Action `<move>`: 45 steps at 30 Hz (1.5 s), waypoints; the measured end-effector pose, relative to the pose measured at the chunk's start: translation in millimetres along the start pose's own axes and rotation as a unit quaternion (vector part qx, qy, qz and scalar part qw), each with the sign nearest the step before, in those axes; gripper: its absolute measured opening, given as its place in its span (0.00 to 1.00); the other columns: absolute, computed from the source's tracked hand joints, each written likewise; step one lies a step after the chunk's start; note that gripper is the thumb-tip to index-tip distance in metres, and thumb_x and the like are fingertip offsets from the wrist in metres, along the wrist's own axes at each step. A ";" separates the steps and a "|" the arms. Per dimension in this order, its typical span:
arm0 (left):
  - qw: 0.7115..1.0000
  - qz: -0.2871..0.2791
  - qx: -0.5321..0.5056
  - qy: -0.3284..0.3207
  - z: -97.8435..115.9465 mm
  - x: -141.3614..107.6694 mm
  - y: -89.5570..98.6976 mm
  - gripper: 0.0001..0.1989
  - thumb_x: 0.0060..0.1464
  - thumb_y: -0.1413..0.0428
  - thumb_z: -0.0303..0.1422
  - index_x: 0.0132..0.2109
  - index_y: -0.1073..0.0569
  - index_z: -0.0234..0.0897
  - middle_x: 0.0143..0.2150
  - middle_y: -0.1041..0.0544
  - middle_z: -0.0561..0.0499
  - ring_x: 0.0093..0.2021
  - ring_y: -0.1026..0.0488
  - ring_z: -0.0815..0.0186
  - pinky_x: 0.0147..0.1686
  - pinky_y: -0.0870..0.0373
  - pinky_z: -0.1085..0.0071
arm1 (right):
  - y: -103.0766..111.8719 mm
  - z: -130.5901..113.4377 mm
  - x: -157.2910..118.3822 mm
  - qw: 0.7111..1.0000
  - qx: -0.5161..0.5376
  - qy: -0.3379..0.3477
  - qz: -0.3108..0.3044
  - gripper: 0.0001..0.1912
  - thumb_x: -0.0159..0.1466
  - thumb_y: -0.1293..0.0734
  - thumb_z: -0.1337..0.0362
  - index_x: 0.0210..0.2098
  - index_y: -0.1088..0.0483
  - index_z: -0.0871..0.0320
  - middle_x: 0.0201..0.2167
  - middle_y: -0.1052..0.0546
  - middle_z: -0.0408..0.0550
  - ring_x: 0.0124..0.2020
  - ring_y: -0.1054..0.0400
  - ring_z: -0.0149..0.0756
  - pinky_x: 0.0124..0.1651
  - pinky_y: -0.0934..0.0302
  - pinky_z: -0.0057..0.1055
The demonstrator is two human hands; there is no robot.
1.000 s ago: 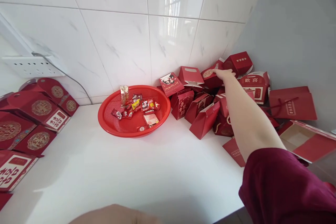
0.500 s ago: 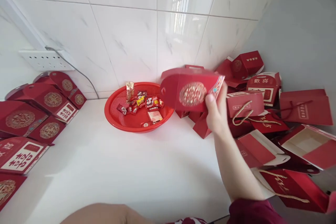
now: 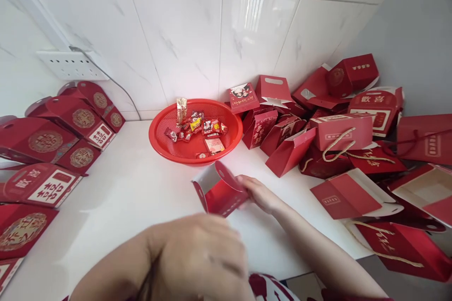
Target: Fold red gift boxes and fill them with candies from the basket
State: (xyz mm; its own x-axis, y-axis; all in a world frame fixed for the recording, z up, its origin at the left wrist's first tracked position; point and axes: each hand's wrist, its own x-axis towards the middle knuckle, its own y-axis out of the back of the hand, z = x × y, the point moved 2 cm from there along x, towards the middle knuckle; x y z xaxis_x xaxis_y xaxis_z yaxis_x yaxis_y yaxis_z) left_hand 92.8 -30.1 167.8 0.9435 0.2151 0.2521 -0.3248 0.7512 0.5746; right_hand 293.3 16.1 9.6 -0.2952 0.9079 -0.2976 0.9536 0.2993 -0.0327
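Observation:
An open red gift box (image 3: 224, 195) is tilted low over the white counter, just in front of the red basket. My right hand (image 3: 257, 193) grips its right side. My left hand (image 3: 203, 256) is large and blurred at the bottom centre, nearer to the camera than the box; its fingers are curled, and whether they hold anything is hidden. Wrapped candies (image 3: 196, 124) and a small pink packet (image 3: 214, 145) lie in the red plastic basket (image 3: 158, 143). The box's inside is partly visible, grey and red.
Red boxes with gold medallions (image 3: 45, 141) stand in rows on the left. Many red boxes and rope-handled bags (image 3: 344, 134) crowd the right side. A tiled wall (image 3: 183, 33) with a socket strip (image 3: 76, 66) and a grey cable is behind the white counter (image 3: 141, 183).
The box has moved down and left from over the right-hand pile to in front of the basket, and it has turned. My left hand has come up into view. The camera view has shifted.

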 end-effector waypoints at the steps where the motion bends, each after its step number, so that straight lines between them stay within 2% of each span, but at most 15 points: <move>1: 0.998 0.006 0.060 0.009 -2.6 -0.2 14.0 0.08 0.62 0.46 0.38 0.43 0.21 0.47 0.31 0.21 0.51 0.34 0.24 0.63 0.41 0.27 0.66 | 4.3 4.0 1.8 0.998 -0.058 0.007 0.021 0.23 0.67 0.40 0.45 0.46 0.30 0.58 0.31 0.21 0.50 0.28 0.24 0.40 0.31 0.28 0.38; 4: 0.966 0.078 0.228 0.098 -23.4 -9.6 38.8 0.09 0.63 0.46 0.33 0.46 0.23 0.45 0.39 0.23 0.49 0.40 0.27 0.62 0.45 0.30 0.64 | 13.6 4.6 -0.8 0.987 -0.127 0.043 0.089 0.15 0.65 0.34 0.52 0.45 0.30 0.56 0.34 0.22 0.48 0.28 0.26 0.36 0.35 0.29 0.36; 7: 0.930 0.123 0.309 0.159 -48.1 -24.5 38.4 0.09 0.64 0.49 0.30 0.45 0.23 0.43 0.45 0.26 0.47 0.46 0.29 0.61 0.48 0.33 0.63 | 11.0 -17.9 -16.7 0.959 -0.205 0.160 0.112 0.12 0.69 0.38 0.57 0.46 0.28 0.54 0.41 0.22 0.50 0.38 0.26 0.37 0.38 0.31 0.34; 9: 0.922 0.135 0.315 0.177 -58.5 -32.3 32.3 0.10 0.63 0.49 0.29 0.45 0.24 0.42 0.47 0.28 0.47 0.48 0.30 0.61 0.50 0.34 0.63 | 1.5 -40.1 -30.9 0.913 -0.265 0.298 0.083 0.11 0.71 0.39 0.62 0.48 0.28 0.55 0.45 0.23 0.52 0.44 0.27 0.38 0.41 0.31 0.34; 12: 0.923 0.137 0.301 0.195 -64.2 -37.3 22.9 0.10 0.62 0.45 0.35 0.49 0.25 0.43 0.45 0.29 0.47 0.46 0.30 0.61 0.49 0.33 0.64 | -16.7 -64.3 -47.3 0.816 -0.339 0.468 0.008 0.11 0.69 0.37 0.66 0.49 0.28 0.56 0.48 0.23 0.53 0.47 0.30 0.39 0.48 0.33 0.38; 14: 0.921 0.123 0.308 0.204 -65.5 -37.4 16.9 0.14 0.59 0.42 0.39 0.52 0.26 0.43 0.43 0.29 0.47 0.44 0.30 0.60 0.46 0.32 0.63 | -26.1 -69.5 -51.7 0.762 -0.390 0.517 -0.019 0.09 0.68 0.36 0.66 0.48 0.27 0.57 0.46 0.22 0.52 0.45 0.30 0.39 0.47 0.34 0.39; 17: 0.914 0.121 0.324 0.214 -69.0 -38.6 10.2 0.11 0.61 0.45 0.36 0.49 0.27 0.41 0.40 0.27 0.49 0.39 0.30 0.62 0.42 0.32 0.65 | -31.2 -67.5 -53.3 0.730 -0.430 0.529 -0.035 0.07 0.69 0.36 0.64 0.43 0.27 0.57 0.38 0.21 0.49 0.38 0.31 0.38 0.40 0.36 0.37; 21: 0.901 0.205 0.265 0.276 -77.3 -51.9 12.1 0.05 0.63 0.52 0.28 0.42 0.32 0.39 0.35 0.27 0.53 0.32 0.31 0.68 0.36 0.32 0.71 | -24.0 -63.9 -57.7 0.743 -0.450 0.491 -0.056 0.09 0.71 0.38 0.64 0.42 0.27 0.58 0.31 0.23 0.47 0.32 0.33 0.36 0.36 0.38 0.35; 26: 0.871 0.256 0.185 0.377 -90.4 -71.5 14.2 0.07 0.66 0.53 0.35 0.41 0.32 0.40 0.36 0.26 0.53 0.33 0.28 0.68 0.29 0.31 0.75 | -14.4 -59.0 -61.2 0.772 -0.494 0.386 -0.103 0.14 0.72 0.42 0.68 0.50 0.28 0.58 0.38 0.24 0.50 0.37 0.30 0.36 0.40 0.35 0.34; 31: 0.860 0.281 0.269 0.330 -97.1 -74.1 -2.3 0.11 0.65 0.50 0.36 0.43 0.24 0.40 0.55 0.25 0.45 0.56 0.28 0.57 0.49 0.26 0.64 | -13.9 -55.2 -60.1 0.793 -0.476 0.353 -0.139 0.15 0.71 0.42 0.69 0.50 0.27 0.55 0.46 0.26 0.52 0.44 0.30 0.37 0.47 0.33 0.34; 35: 0.862 0.276 0.219 0.365 -98.8 -69.8 -16.3 0.15 0.63 0.47 0.41 0.53 0.25 0.42 0.52 0.21 0.49 0.53 0.24 0.58 0.50 0.24 0.64 | -14.2 -53.5 -56.3 0.808 -0.443 0.351 -0.167 0.13 0.72 0.42 0.69 0.48 0.27 0.56 0.44 0.24 0.51 0.45 0.31 0.36 0.48 0.34 0.34; 38: 0.867 0.265 0.148 0.396 -101.2 -66.2 -21.8 0.18 0.65 0.49 0.41 0.58 0.28 0.44 0.55 0.21 0.51 0.52 0.22 0.58 0.44 0.22 0.67 | -11.4 -49.5 -49.8 0.813 -0.435 0.360 -0.140 0.13 0.72 0.42 0.69 0.43 0.26 0.56 0.39 0.23 0.49 0.42 0.31 0.36 0.45 0.34 0.34; 40: 0.872 0.259 0.110 0.400 -105.4 -65.5 -25.4 0.20 0.67 0.54 0.39 0.63 0.31 0.46 0.57 0.23 0.51 0.52 0.22 0.59 0.47 0.23 0.66 | -8.4 -47.2 -45.4 0.818 -0.424 0.371 -0.114 0.12 0.72 0.42 0.69 0.42 0.26 0.56 0.38 0.24 0.49 0.41 0.31 0.36 0.44 0.33 0.35; 42: 0.878 0.259 0.088 0.393 -112.2 -66.4 -30.7 0.23 0.69 0.57 0.37 0.68 0.38 0.46 0.62 0.27 0.49 0.58 0.26 0.57 0.56 0.27 0.60 | -6.1 -46.4 -42.5 0.827 -0.404 0.379 -0.098 0.12 0.72 0.42 0.70 0.43 0.27 0.56 0.39 0.24 0.50 0.41 0.31 0.37 0.44 0.33 0.35; 45: 0.896 0.277 0.045 0.345 -124.3 -67.9 -41.7 0.28 0.69 0.60 0.35 0.73 0.53 0.44 0.74 0.46 0.49 0.72 0.48 0.56 0.71 0.48 0.54 | -6.1 -46.5 -40.5 0.846 -0.390 0.357 -0.068 0.14 0.71 0.43 0.70 0.47 0.28 0.56 0.40 0.24 0.51 0.42 0.32 0.38 0.45 0.34 0.37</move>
State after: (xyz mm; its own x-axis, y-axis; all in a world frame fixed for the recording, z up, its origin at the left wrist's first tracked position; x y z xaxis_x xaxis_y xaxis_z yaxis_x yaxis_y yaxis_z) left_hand 50.4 1.4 30.0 0.4430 0.8965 -0.0058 -0.7302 0.3645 0.5779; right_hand 296.7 -8.8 66.2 -0.6251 0.7125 0.3189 0.6606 0.2652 0.7023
